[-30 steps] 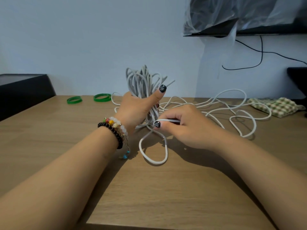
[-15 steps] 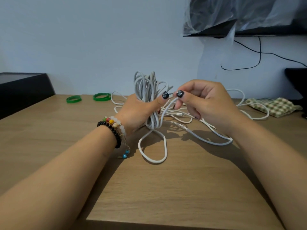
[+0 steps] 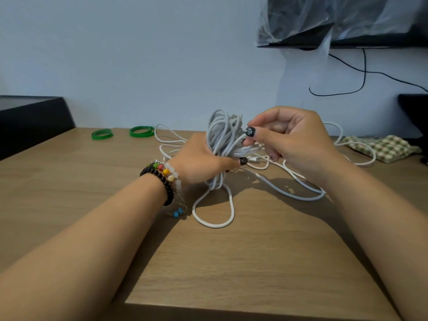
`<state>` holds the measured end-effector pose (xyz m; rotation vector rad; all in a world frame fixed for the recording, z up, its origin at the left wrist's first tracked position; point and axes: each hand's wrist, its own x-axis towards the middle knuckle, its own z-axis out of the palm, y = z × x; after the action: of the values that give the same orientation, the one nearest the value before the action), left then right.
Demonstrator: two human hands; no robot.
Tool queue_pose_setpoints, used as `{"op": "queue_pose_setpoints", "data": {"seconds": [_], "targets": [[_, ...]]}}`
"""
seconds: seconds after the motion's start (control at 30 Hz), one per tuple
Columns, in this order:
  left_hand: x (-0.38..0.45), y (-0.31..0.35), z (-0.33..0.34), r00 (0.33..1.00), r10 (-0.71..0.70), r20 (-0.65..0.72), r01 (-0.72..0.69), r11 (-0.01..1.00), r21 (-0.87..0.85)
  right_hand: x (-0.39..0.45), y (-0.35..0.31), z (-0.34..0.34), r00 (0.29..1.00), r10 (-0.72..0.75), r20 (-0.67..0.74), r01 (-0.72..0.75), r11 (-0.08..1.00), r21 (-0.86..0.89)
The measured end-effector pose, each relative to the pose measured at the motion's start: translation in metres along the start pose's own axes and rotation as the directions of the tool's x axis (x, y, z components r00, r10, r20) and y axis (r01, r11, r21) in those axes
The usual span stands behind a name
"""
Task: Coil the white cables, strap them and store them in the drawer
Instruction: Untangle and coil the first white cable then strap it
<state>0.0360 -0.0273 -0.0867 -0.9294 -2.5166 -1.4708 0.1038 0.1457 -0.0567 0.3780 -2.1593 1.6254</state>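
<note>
Cable loops stand bunched in your left hand (image 3: 199, 158), which grips the coil (image 3: 222, 137) around its middle, thumb pressed across the front of the strands and the fingers hidden behind them. The coil is upright above the wooden table (image 3: 231, 262), its top loops fanning out above your fist and its lower loops hanging down to touch the tabletop, where 1 long loop (image 3: 213, 214) lies flat toward you. Your right hand (image 3: 291, 144) sits just beside the coil on its right, fingers curled, pinching a strand of the same white cable between thumb and forefinger right against the bundle. From that pinch the loose cable (image 3: 298, 193) trails down and to the right, sweeping across the table under your right wrist, and more slack (image 3: 361, 156) curls farther back by the wall. Another stretch of white cable (image 3: 166, 140) lies behind your left hand. You wear beaded bracelets (image 3: 164, 177) on your left wrist. 2 green bands (image 3: 122, 133) lie flat on the far left of the table, well apart from the coil. A checked cloth (image 3: 384, 147) rests at the far right edge. A black box (image 3: 32, 117) stands off the left end of the table, and a black wire (image 3: 347, 89) hangs on the wall under a plastic-wrapped screen (image 3: 347, 22).
</note>
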Motion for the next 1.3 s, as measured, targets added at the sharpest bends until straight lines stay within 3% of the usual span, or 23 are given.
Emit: {"op": "queue_pose_setpoints", "data": {"seconds": [0.13, 0.23, 0.37, 0.53, 0.7, 0.93, 1.3], "targets": [[-0.001, -0.001, -0.001, 0.984, -0.137, -0.116, 0.114, 0.976, -0.183, 0.003, 0.002, -0.002, 0.999, 0.017, -0.039, -0.019, 0.999, -0.048], [0.000, -0.001, -0.004, 0.941, -0.290, -0.175, 0.204, 0.897, -0.391, 0.005, 0.004, -0.005, 0.995, 0.034, -0.090, -0.041, 0.996, -0.079], [0.002, -0.004, -0.011, 0.899, -0.377, -0.224, 0.215, 0.825, -0.523, 0.007, 0.008, -0.005, 0.993, 0.037, -0.115, -0.053, 0.989, -0.135], [0.000, -0.002, -0.007, 0.931, -0.316, -0.185, 0.176, 0.829, -0.530, 0.005, 0.010, 0.001, 0.996, 0.071, -0.058, -0.076, 0.992, -0.102], [-0.007, 0.004, 0.001, 0.984, -0.171, -0.049, 0.121, 0.845, -0.520, 0.006, 0.010, 0.001, 0.988, 0.095, -0.120, -0.095, 0.995, 0.008], [-0.010, 0.006, -0.002, 0.990, -0.122, 0.066, 0.138, 0.892, -0.430, 0.005, 0.009, 0.001, 0.988, 0.107, -0.111, -0.110, 0.994, -0.017], [-0.014, 0.014, -0.002, 0.991, -0.031, 0.133, 0.090, 0.879, -0.468, 0.003, 0.011, 0.008, 0.985, 0.168, -0.035, -0.161, 0.974, 0.156]]}}
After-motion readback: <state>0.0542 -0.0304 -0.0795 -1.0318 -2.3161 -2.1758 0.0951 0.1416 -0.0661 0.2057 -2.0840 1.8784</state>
